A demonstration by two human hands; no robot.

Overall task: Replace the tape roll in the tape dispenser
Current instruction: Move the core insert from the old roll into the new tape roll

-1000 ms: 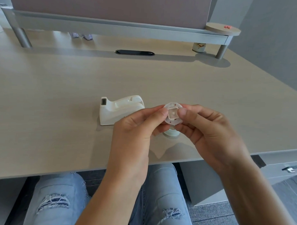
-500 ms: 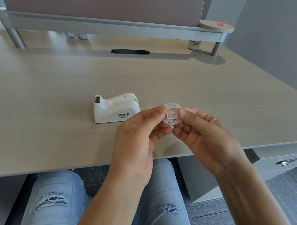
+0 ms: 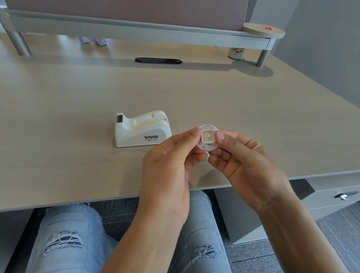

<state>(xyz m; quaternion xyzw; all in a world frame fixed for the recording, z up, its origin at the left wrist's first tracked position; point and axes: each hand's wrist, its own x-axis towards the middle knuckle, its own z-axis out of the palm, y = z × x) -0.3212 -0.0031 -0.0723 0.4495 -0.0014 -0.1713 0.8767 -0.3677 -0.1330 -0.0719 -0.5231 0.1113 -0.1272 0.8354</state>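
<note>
Your left hand (image 3: 167,168) and right hand (image 3: 249,165) both pinch hub (image 3: 208,140), fingers (image 3: 192,134) closed on rim from either side, square socket facing you, probably for inspection. Dispenser (image 3: 141,130) on tabletop (image 3: 74,112), just left of fingers. Roll not visible.

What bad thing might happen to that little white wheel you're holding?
The tape spool is pinched only at its rim by the fingers of the left hand and right hand, above the desk near its front edge. If it slips, it may roll off to the floor. The tape dispenser sits apart, unheld, so pressing the spool in might push it along the desk.
</note>
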